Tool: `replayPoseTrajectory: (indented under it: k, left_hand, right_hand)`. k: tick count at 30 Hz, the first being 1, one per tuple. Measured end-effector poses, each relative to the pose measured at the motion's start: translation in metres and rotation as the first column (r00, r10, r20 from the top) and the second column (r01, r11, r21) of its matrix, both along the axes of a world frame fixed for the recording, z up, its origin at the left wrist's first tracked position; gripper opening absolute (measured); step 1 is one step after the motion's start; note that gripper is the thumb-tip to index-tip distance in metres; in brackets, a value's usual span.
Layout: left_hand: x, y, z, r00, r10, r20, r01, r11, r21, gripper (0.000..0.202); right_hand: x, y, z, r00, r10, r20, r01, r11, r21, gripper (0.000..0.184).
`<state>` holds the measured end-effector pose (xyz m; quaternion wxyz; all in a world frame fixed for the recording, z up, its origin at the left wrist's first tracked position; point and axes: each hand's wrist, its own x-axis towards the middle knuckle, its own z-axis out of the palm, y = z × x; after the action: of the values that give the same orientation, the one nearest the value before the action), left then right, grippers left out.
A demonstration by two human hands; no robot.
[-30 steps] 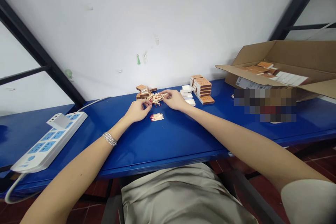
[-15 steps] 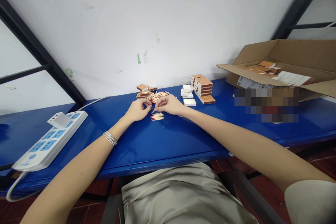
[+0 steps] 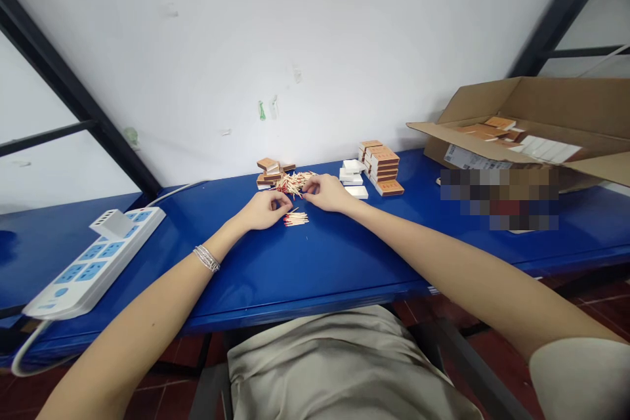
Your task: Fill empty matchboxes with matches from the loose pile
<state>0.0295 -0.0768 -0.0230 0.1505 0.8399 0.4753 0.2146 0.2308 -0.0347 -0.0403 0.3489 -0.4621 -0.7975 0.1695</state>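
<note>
On the head camera, the only feed I have here, the left hand [image 3: 266, 210] and the right hand [image 3: 327, 193] sit close together on the blue desk [image 3: 236, 282], palms down, fingers curled inward. Neither is spread open. At this resolution I cannot tell whether either one is pinching a match.

The loose matches [image 3: 295, 184] form a tangled heap at the far side of the hands, pointing every which way, so the heap has no single long axis. The right hand's fingertips [image 3: 306, 190] touch or nearly touch its near edge, making that hand the closer one.

Below the gap between the hands lies a small bundle of red-tipped matches [image 3: 296, 219]. Its sticks run roughly side to side across my view, heads toward the left hand, whose fingertips [image 3: 289, 208] are just beside it.

Behind the heap on the left is a small stack of brown matchboxes [image 3: 268, 169]. To the right are white trays [image 3: 351, 174] and a taller stack of brown matchboxes [image 3: 382, 170]. Further right, an open cardboard carton [image 3: 522, 125] holds more boxes, and a power strip [image 3: 93, 262] lies at the desk's left side.
</note>
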Motion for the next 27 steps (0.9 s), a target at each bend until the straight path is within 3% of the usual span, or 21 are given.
replayPoseTrajectory:
  k: [4, 8, 19, 23, 27]
  left_hand:
    - [0.002, -0.003, 0.002, 0.997, -0.082, 0.004, 0.082, 0.996, -0.038, 0.028]
    - [0.002, -0.002, -0.001, 0.996, -0.089, 0.027, 0.090, 0.995, -0.048, 0.033]
    - [0.001, 0.003, -0.004, 0.990, 0.130, 0.053, -0.133, 0.989, 0.063, 0.022]
    - [0.003, 0.002, -0.005, 0.970, 0.175, 0.169, -0.190, 0.979, 0.072, 0.026]
    - [0.005, 0.001, -0.003, 0.949, 0.100, 0.300, -0.131, 0.988, 0.086, 0.030]
  right_hand:
    - [-0.005, 0.004, -0.007, 0.999, -0.003, 0.043, 0.001, 0.999, 0.038, 0.016]
    - [-0.012, 0.005, -0.011, 0.998, -0.022, 0.063, 0.018, 0.998, 0.063, 0.013]
    - [-0.009, -0.004, 0.000, 0.998, -0.054, -0.028, 0.055, 0.998, 0.037, 0.007]
    - [-0.013, -0.012, 0.002, 0.988, 0.062, -0.143, -0.059, 0.998, 0.025, 0.004]
    - [-0.018, -0.019, 0.002, 0.943, 0.216, -0.254, -0.236, 0.971, -0.047, 0.005]
